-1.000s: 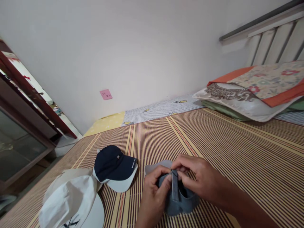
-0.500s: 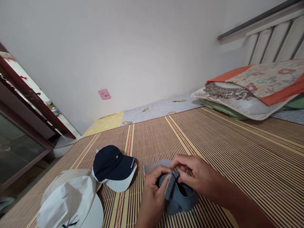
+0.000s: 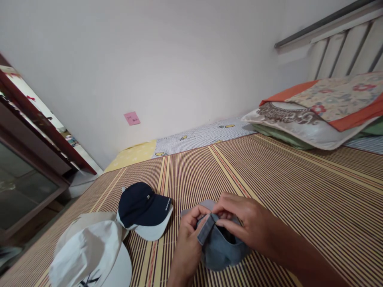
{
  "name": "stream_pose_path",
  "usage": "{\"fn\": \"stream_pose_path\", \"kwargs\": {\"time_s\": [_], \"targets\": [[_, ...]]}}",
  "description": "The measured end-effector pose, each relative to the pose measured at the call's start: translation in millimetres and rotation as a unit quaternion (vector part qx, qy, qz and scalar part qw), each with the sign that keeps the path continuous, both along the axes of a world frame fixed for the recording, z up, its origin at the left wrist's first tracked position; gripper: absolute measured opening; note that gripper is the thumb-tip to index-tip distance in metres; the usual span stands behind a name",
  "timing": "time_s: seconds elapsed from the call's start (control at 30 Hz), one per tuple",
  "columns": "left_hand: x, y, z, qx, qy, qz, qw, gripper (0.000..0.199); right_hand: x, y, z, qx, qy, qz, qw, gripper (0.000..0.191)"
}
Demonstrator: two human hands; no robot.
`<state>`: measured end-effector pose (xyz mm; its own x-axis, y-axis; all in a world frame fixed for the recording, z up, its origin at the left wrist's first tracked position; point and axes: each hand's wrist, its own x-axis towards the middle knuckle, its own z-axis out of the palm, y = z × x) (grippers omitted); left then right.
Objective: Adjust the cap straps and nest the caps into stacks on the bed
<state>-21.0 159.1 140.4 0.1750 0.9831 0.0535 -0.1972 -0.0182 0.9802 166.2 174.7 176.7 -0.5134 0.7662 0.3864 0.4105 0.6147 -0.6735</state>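
Fingertips of left hand (image 3: 190,241) and right hand (image 3: 249,221) pinch the strap (image 3: 206,229) of a blue-gray cap (image 3: 223,251), lower center of frame, on the striped mat (image 3: 191,175), right of the navy cap (image 3: 136,205).

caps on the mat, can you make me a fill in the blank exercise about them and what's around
The left hand grips the blue-grey cap, and the ____ hand grips it too.
The cap with lettering on its brim is dark ____.
The note on the wall is ____.
The floral cloth has an ____ border.

Missing words: right; blue; pink; orange
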Motion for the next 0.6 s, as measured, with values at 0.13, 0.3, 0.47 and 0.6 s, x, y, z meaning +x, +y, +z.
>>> {"fn": "stream_pose_path", "kwargs": {"time_s": [0.13,0.3,0.47,0.6], "targets": [[4,0,0.4,-0.035,-0.028,-0.026,0.999,0.036,-1,-4,0.0,0.009,-0.037,-0.002,0.999,0.018],[6,1,-1.6,-0.065,-0.076,-0.051,0.994,0.039,1,-3,3.5,-0.045,-0.024,0.015,0.999,0.02],[4,2,-7.6,-0.05,-0.097,-0.059,0.992,0.035,11,7,-0.6,-0.245,0.102,0.098,0.959,0.011],[2,2,-9.9,-0.028,-0.062,-0.048,0.997,0.031,13,6,-2.5,-0.26,0.108,0.098,0.955,0.009]]}}
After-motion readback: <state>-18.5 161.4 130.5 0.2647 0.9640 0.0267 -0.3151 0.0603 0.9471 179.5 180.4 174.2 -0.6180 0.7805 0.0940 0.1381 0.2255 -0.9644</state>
